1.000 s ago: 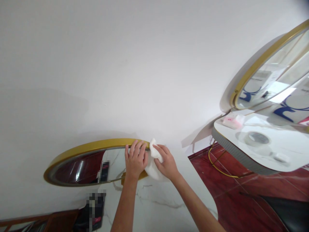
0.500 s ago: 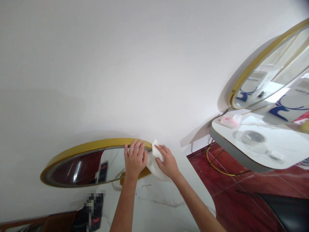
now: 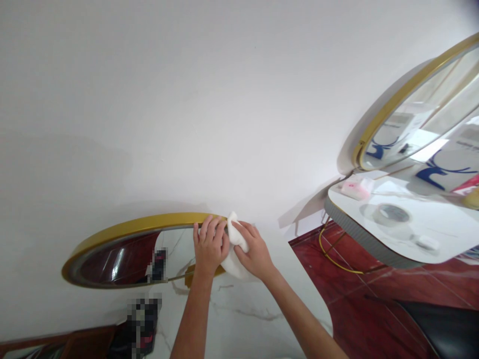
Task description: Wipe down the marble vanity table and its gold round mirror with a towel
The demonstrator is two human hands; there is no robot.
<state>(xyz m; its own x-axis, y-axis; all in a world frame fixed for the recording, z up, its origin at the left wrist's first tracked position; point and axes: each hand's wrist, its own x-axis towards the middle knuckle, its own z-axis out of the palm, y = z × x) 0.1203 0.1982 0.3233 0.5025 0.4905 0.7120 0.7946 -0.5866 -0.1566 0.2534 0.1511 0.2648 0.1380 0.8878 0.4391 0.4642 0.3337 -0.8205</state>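
A gold-framed mirror [image 3: 112, 269] stands on a white marble-look tabletop [image 3: 239, 319], against the wall. My left hand [image 3: 210, 247] grips the mirror's upper rim, its fingers over the gold edge and its thumb on the near side. Just to the right, my right hand [image 3: 251, 247] is closed on a white cloth [image 3: 235, 234], pressed around the rim at the mirror's right end. Part of the cloth hangs below the hand over the glass. Both hands and the cloth hide that end of the frame.
To the right, a second white table [image 3: 374, 219] holds a pink-and-white packet [image 3: 355, 188] and a roll of tape [image 3: 392, 214] under another gold-framed mirror [image 3: 407, 85]. A black chair [image 3: 445, 324] stands on the red tiled floor [image 3: 337, 279]. Dark, pixelated items [image 3: 144, 326] lie at lower left.
My right hand has slid a little left along the rim with the cloth, closer to my left hand. The left hand has stayed in place.
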